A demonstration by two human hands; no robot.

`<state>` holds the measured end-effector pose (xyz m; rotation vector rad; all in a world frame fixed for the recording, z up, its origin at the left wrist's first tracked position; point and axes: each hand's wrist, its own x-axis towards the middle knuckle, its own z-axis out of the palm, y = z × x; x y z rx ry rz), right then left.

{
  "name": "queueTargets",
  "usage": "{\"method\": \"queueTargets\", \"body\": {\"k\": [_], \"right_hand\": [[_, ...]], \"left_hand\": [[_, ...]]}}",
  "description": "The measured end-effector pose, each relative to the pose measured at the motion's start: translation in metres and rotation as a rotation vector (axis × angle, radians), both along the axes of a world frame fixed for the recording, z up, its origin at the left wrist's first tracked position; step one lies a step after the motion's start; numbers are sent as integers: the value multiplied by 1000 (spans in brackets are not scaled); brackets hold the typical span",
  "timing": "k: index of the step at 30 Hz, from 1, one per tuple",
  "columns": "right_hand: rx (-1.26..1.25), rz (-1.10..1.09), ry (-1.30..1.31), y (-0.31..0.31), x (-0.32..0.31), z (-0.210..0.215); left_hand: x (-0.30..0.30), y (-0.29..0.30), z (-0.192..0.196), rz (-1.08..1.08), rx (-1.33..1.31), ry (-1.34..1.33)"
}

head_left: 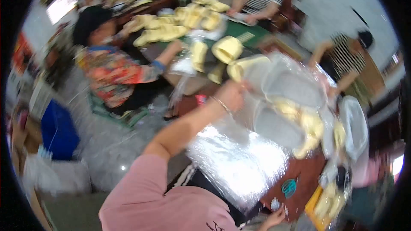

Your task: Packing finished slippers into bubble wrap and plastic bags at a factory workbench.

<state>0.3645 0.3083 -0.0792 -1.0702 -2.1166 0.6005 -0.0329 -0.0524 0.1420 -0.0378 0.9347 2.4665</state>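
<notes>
- The clear bag in the left hand is thin, see-through plastic, shiny and crinkly.
- The yellow pieces inside it look soft and matt.
- The surface is smooth brown wood.
- The pink sleeve is soft matt cloth.

My left hand is raised over the table, and a big sheet of clear plastic wrap hangs right beside it, blocking the way to my right. Past it, pale yellow pieces lie bunched in the plastic. Ahead, more yellow pieces crowd the table's far end, with a person in a flowered shirt close on the left. The bare brown tabletop near me is open.
</notes>
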Motion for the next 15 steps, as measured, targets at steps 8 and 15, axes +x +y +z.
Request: {"method": "queueTargets", "body": {"k": [8,15], "right_hand": [[-7,-26,54,-25,32,23],[-75,-88,10,-42,51,39]], "left_hand": [[-179,25,57,579,368,24],[-189,47,8,485,188,-145]]}}
